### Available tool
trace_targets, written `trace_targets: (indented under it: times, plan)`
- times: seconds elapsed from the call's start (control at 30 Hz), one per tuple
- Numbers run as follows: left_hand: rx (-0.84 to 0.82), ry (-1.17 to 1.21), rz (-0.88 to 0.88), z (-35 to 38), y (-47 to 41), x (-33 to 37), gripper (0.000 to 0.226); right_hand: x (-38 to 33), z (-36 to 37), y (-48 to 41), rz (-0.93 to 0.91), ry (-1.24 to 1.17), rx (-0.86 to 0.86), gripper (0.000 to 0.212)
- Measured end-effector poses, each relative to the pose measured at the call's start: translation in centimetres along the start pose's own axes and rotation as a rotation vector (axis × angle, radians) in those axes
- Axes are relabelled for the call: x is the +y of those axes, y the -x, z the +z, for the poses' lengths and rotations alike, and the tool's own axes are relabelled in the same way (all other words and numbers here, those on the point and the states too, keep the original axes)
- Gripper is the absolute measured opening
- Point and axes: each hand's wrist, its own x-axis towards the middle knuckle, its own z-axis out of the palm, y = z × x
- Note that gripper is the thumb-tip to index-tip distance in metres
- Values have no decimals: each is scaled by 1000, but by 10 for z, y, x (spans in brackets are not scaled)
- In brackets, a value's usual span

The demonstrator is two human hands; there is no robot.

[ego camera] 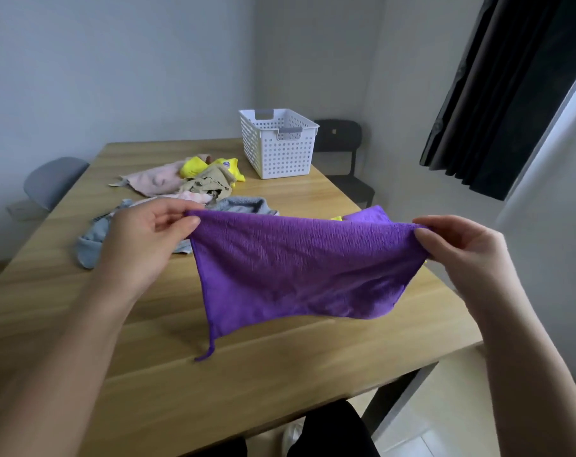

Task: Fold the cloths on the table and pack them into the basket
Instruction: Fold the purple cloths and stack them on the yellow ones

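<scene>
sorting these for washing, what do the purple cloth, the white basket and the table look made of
Purple cloth: probably microfibre, matte; fine ribbed weave, thin enough to drape.
White basket: likely moulded plastic, smooth; rows of even round holes.
Table: wood or wood-look laminate, low sheen; pale grain streaks, which one is unclear.

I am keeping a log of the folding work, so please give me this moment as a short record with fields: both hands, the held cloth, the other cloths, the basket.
left grip: pinches one top corner of purple cloth
right grip: pinches the other top corner
purple cloth: held up, spread over table, unfolded, loop at its low corner
pile: pink, yellow, beige and blue cloths, unfolded, on table behind
basket: white, upright near far table edge, apart from pile
stage: first fold not yet done
</scene>
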Motion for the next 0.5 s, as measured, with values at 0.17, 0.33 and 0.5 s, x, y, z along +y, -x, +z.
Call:
trace_targets:
  times: [0.17,0.33,0.5]
  plan:
    - [70,-67,23,-1,4,8,26,-8,-1,0,-67,83,51,17]
    - [66,-146,85,-5,8,20,24,-18,-5,1,-79,85,67,21]
    - [-42,129,-56,-9,8,21,17,-24,-7,7,8,-91,-35,8]
